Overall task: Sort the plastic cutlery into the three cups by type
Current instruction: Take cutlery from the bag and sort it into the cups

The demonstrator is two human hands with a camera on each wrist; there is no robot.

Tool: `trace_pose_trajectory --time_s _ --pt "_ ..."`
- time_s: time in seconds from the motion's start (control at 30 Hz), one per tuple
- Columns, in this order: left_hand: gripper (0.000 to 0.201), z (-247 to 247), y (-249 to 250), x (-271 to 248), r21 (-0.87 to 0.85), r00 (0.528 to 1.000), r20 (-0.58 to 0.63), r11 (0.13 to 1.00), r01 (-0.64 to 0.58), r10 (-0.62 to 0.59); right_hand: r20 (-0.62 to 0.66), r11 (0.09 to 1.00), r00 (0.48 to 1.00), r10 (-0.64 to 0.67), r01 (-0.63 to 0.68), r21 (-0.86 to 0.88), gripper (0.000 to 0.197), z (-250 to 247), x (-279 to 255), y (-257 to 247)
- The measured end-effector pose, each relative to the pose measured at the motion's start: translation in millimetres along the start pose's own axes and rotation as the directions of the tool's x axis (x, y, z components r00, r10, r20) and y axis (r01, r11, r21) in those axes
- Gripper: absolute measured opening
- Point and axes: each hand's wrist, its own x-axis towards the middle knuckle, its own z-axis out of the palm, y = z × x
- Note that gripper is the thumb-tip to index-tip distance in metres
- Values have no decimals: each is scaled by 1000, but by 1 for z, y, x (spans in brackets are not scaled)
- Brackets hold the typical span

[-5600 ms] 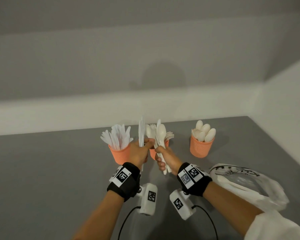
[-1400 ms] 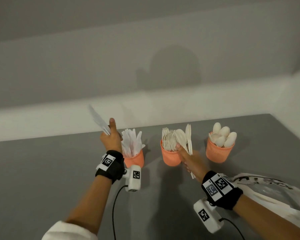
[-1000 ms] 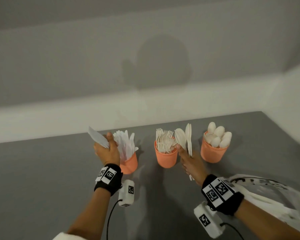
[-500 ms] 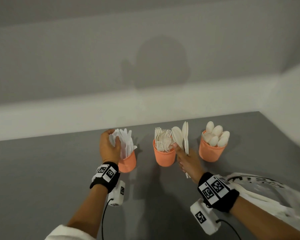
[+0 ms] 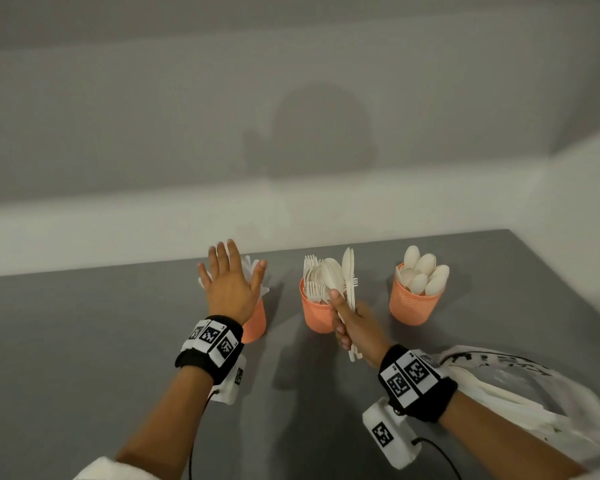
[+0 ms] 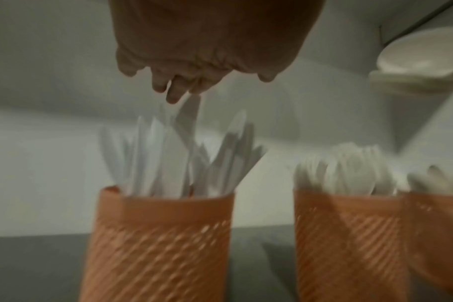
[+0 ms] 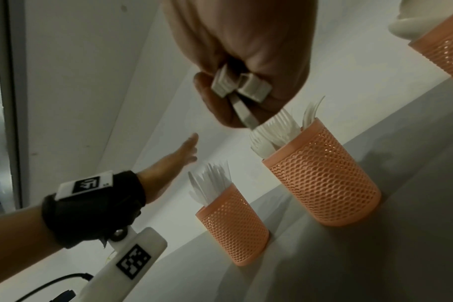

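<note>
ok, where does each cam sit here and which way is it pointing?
Head: worn on the head, looks forward and down at three orange cups; shows the open left hand and the right hand gripping a cutlery bundle.
Left wrist: under the left palm, low, facing the knife cup; fingertips show.
Right wrist: under the right fist, facing the fork cup; left forearm shows.
Shared: all three see the knife cup and the fork cup.

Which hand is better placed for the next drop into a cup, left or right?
Right, probably. The right hand grips a bunch of cutlery with spoons and a fork showing, right beside the fork cup. The left hand is open, holding nothing, fingers spread over the knife cup.
</note>
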Motion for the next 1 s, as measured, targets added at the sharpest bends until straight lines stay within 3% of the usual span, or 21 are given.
trace_pose_trajectory --time_s 0.07,0.1,0.17,0.2,0.23,0.33,0.37,0.47,0.6,0.7,0.8,0.87,1.0 --pt "72 -13 18 -12 -320 988 -152 945 -64 15 12 999 1000 16 -16 28 48 -1 0 -1" --pt "62 -18 26 -21 -501 983 -184 860 -93 -1 15 999 1000 26 -27 38 49 -2 -1 -1" --pt "37 -19 42 -41 -727 995 -101 682 -74 1 36 999 999 23 -24 32 48 -2 -4 -5" --pt "25 -17 48 -52 -774 1000 -15 633 -21 16 47 1000 999 15 -16 20 45 -1 -6 -7" --pt "18 -12 54 -61 -786 996 83 616 42 39 54 1000 999 6 -6 1 39 0 -9 -10" --pt "21 4 69 -83 -782 945 311 593 190 106 20 988 998 -62 65 -141 14 8 -11 -4" --pt "21 6 75 -87 -793 938 323 578 195 126 4 968 995 -96 94 -231 15 9 -11 1" --pt "29 4 90 -92 -818 937 333 526 230 109 76 876 980 -183 198 -440 45 11 -15 12" --pt "31 1 100 -91 -809 908 418 446 383 -22 108 767 959 -263 275 -580 47 14 -29 8" --pt "18 -1 105 -93 -816 889 450 368 447 -82 106 746 962 -252 262 -612 53 12 -32 10" --pt "15 2 106 -94 -817 899 433 393 421 -64 123 806 971 -204 238 -543 60 4 -29 8" --pt "17 5 106 -96 -814 914 403 438 381 -45 121 863 977 -174 210 -460 53 1 -27 5" --pt "43 8 111 -93 -771 911 408 558 307 63 125 938 975 -185 213 -273 43 5 -32 -8"
